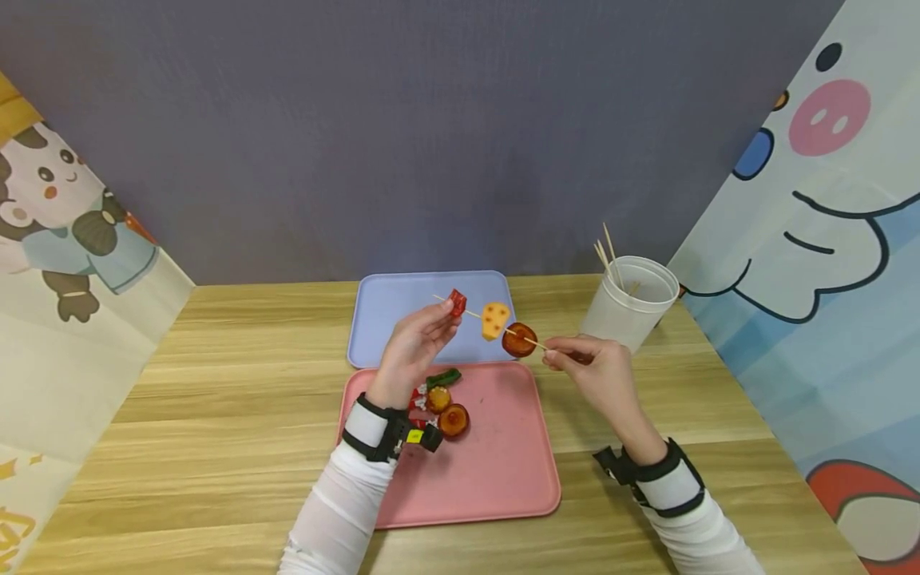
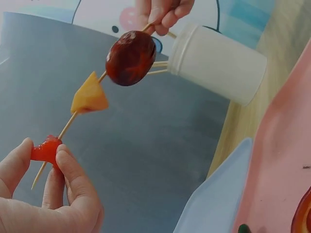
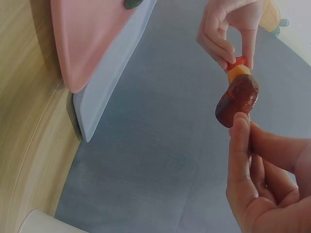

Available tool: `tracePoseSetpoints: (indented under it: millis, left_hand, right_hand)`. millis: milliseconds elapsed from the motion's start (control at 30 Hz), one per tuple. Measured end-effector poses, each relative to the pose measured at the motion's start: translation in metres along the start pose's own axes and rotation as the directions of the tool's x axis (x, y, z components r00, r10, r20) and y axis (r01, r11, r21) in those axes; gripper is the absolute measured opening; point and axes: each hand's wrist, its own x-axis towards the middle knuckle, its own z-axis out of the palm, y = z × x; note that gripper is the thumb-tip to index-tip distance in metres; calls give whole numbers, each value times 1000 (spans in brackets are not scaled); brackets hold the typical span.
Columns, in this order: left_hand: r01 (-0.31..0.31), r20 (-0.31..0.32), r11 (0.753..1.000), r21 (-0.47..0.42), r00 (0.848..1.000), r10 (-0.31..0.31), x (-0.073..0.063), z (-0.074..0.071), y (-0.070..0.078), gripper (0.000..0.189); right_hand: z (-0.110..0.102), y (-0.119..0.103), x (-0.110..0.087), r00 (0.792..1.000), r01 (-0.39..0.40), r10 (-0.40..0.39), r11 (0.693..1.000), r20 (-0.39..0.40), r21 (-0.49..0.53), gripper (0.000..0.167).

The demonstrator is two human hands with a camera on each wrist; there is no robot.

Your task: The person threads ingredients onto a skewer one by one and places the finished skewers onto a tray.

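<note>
A thin wooden skewer (image 2: 68, 126) is held above the trays by both hands. My left hand (image 1: 419, 343) pinches a small glossy red food piece (image 2: 47, 149) between thumb and fingers; the skewer's pointed end sticks out past it. Further along sits a yellow cheese-like wedge (image 1: 495, 320) with brown spots. Beyond that is a dark brown, mushroom-like round piece (image 2: 130, 58). Close behind the brown piece, my right hand (image 1: 598, 371) pinches the skewer's other end between thumb and fingertips. In the right wrist view the brown piece (image 3: 238, 99) partly covers the wedge.
A pink tray (image 1: 503, 471) bears a green piece (image 1: 444, 378), a yellow corn-like piece (image 1: 438, 399), another brown round (image 1: 454, 421) and red pieces partly hidden by the left wrist. Behind lies a blue tray (image 1: 381, 311). A white cup (image 1: 621, 315) with several skewers stands at right.
</note>
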Motion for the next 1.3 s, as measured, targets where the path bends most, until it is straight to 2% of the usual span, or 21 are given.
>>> tracePoseSetpoints:
  millis: [267,733,1033,1300]
  left_hand:
    - [10,-7,1000,6,1000,-10,1,5,-5,21]
    - [28,-19,999,24,999,-28,-2,9,-10,16]
    - [36,-44,999,31,998,-34,0,9,-12,12]
    - [27,-54,999,35,998,-25,1,10,-16,12]
  right_hand:
    - [1,1,0,1000,5,-5,1000,-6,-10,10]
    - [3,2,-1,999,-39,39,999,27,-6,13]
    - [4,-1,-1,998,34,-28,992,52,-123,14]
    - [5,0,-2,991,100,-75,965,109,-241,9]
